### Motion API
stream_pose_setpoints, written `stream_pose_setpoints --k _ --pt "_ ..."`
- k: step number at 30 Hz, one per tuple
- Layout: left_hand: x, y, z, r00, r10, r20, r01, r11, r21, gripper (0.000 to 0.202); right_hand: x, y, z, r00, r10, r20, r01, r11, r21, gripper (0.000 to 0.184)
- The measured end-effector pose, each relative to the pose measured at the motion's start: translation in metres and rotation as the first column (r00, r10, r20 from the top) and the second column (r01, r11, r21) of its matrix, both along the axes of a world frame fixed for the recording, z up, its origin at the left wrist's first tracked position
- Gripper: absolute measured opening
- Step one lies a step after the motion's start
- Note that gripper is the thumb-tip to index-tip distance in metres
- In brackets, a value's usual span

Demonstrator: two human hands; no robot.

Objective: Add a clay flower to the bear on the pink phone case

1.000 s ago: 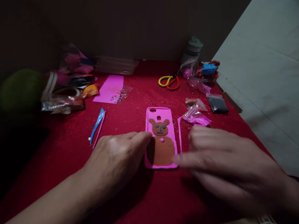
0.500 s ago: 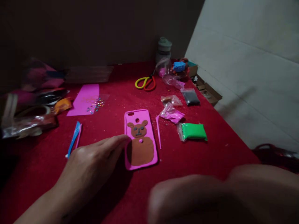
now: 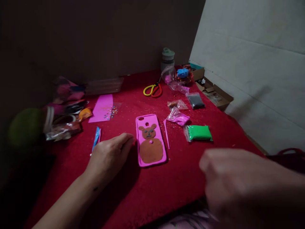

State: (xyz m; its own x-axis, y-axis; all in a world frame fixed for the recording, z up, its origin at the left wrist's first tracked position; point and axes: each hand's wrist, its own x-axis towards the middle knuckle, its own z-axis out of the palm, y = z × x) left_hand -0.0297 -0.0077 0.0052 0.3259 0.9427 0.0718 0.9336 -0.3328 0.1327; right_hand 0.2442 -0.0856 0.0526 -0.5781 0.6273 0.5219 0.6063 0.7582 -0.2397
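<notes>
A pink phone case (image 3: 164,156) lies on the red cloth, bearing a flat brown clay bear (image 3: 151,151) with dark eyes, nose and mouth and a pink dot at its neck. Just left of the case, apart from it, is my left hand (image 3: 111,151), fingers curled and pressed together; anything inside them is hidden. Over the table's front right edge hovers my right hand (image 3: 238,178), rounded and smeared by motion, so its fingers do not show clearly. A thin pink modelling tool (image 3: 166,134) lies right of the case. Beside my left hand rests a blue tool (image 3: 96,137).
Green clay in a packet (image 3: 199,132), pink clay in a bag (image 3: 179,118) and a dark packet (image 3: 195,100) lie at right. Scissors (image 3: 152,91) and a bottle (image 3: 168,58) stand farther back. Pink paper (image 3: 102,108) and sequins (image 3: 111,112) are left, cartons (image 3: 221,97) beyond the right edge.
My left hand has drawn away from the case's edge, its fingers curling in. My right hand has moved right and up in view. The camera's view has shifted slightly.
</notes>
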Motion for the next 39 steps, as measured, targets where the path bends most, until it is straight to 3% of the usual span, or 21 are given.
stream_pose_setpoints --k 2,4,6,11,16,21,26,30,33,37,39 --pt "0.0 0.002 0.002 0.998 0.033 -0.059 -0.033 0.999 -0.012 0.03 0.006 0.023 0.003 0.991 0.033 -0.13 -0.038 0.999 -0.036 0.037" --pt "0.001 0.005 0.003 0.993 0.067 -0.098 -0.068 0.998 -0.01 0.031 0.013 0.053 -0.004 0.881 -0.213 -0.423 0.132 0.968 -0.212 0.026" --pt "0.001 0.008 0.004 0.987 0.092 -0.133 -0.095 0.995 -0.02 0.032 0.021 0.083 -0.017 0.794 -0.37 -0.483 0.255 0.923 -0.287 0.025" --pt "0.002 0.014 0.001 0.981 0.082 -0.174 -0.099 0.991 -0.089 0.03 0.034 0.125 -0.046 0.768 -0.463 -0.443 0.394 0.887 -0.243 0.013" --pt "0.002 0.014 -0.002 0.978 0.061 -0.198 -0.087 0.988 -0.126 0.028 0.047 0.115 -0.047 0.828 -0.423 -0.368 0.395 0.906 -0.152 0.008" --pt "0.001 0.013 -0.003 0.972 0.038 -0.233 -0.075 0.985 -0.155 0.028 0.053 0.101 -0.037 0.903 -0.318 -0.289 0.298 0.948 -0.114 0.015" --pt "0.0 0.013 -0.005 0.962 0.041 -0.271 -0.089 0.982 -0.167 0.026 0.05 0.1 -0.035 0.944 -0.223 -0.244 0.201 0.973 -0.11 0.034" --pt "0.001 0.013 -0.005 0.962 0.026 -0.271 -0.08 0.979 -0.187 0.025 0.049 0.101 -0.034 0.948 -0.184 -0.26 0.164 0.982 -0.097 0.032" --pt "0.001 0.013 -0.005 0.962 0.036 -0.272 -0.092 0.976 -0.197 0.025 0.054 0.101 -0.03 0.97 -0.179 -0.163 0.145 0.969 -0.199 0.032" --pt "0.001 0.015 -0.004 0.964 0.05 -0.263 -0.107 0.973 -0.206 0.024 0.069 0.099 -0.025 0.987 -0.068 0.143 0.128 0.874 -0.469 0.024" --pt "0.001 0.015 -0.003 0.967 0.054 -0.249 -0.109 0.971 -0.214 0.023 0.078 0.095 -0.028 0.971 -0.055 0.234 0.165 0.859 -0.484 0.034"
